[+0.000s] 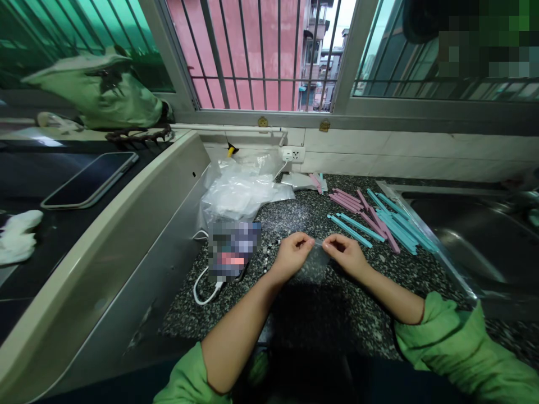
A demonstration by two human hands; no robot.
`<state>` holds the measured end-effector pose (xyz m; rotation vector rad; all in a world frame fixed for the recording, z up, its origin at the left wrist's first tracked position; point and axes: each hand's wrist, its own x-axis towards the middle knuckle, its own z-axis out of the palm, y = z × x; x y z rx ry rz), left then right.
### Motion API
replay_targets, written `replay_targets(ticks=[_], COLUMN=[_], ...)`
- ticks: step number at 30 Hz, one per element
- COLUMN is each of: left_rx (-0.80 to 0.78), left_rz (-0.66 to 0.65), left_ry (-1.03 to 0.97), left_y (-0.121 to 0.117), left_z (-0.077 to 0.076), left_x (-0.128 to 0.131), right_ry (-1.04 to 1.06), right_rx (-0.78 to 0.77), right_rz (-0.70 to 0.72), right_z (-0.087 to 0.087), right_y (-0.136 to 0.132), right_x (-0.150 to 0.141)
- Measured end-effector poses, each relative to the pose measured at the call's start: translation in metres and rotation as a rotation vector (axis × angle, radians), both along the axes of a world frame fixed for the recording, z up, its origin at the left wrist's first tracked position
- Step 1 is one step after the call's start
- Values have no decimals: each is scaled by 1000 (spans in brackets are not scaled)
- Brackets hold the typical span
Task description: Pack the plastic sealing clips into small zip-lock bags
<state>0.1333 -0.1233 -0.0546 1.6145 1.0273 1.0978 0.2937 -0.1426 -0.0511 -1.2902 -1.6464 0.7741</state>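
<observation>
Over the speckled dark countertop (328, 314), my left hand (292, 257) and my right hand (347, 255) face each other, thumb and fingertips pinched. Between them hangs a small clear plastic bag (316, 261), its top edge held at both sides. The bag is nearly see-through, and I cannot make out anything inside it. Right of my right hand lie loose blue strips (398, 227) and pink strips (373, 219), flat and slim, some overlapping. A phone (233, 249) with a blurred screen lies left of my left hand, a white cable (200, 292) plugged into it.
A heap of clear plastic bags (240, 191) sits by the wall near a power socket (292, 154). Further strips rest on a white packet (298, 181). A metal sink (484, 235) bounds the right side; a raised stove edge (105, 258) bounds the left, with another phone (90, 179) on top.
</observation>
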Motion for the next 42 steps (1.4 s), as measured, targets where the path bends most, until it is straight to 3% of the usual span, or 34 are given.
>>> replay_targets(ticks=[3,10,15,17,20,23,27,32,42], left_rx=[6,-154,-184,-191,-188,-185,-192,-217,-207], left_rz=[-26,-181,-65,-35,-17,8,8,-25,29], left_ry=[18,20,32,33,27,22,22,0,23], left_y=[0,-2,0,1,2,3,3,3,5], left_z=[1,2,2,2,1,-1,-4,-5,-2], left_x=[1,3,4,5,4,4,5,5,4], right_ry=[-11,-15,-139,-270,-647,-949,-1075,-1117,-1158], right_rx=[6,32,28,23,-90,-204,-254,-238,-231], right_rz=[2,-60,-115,-220,-425,-541,-498,-453,-451], right_z=[0,-1,8,13,21,26,27,20,12], right_y=[1,2,29,52,84,101,107,115,119], right_x=[1,4,24,41,70,92,101,93,84])
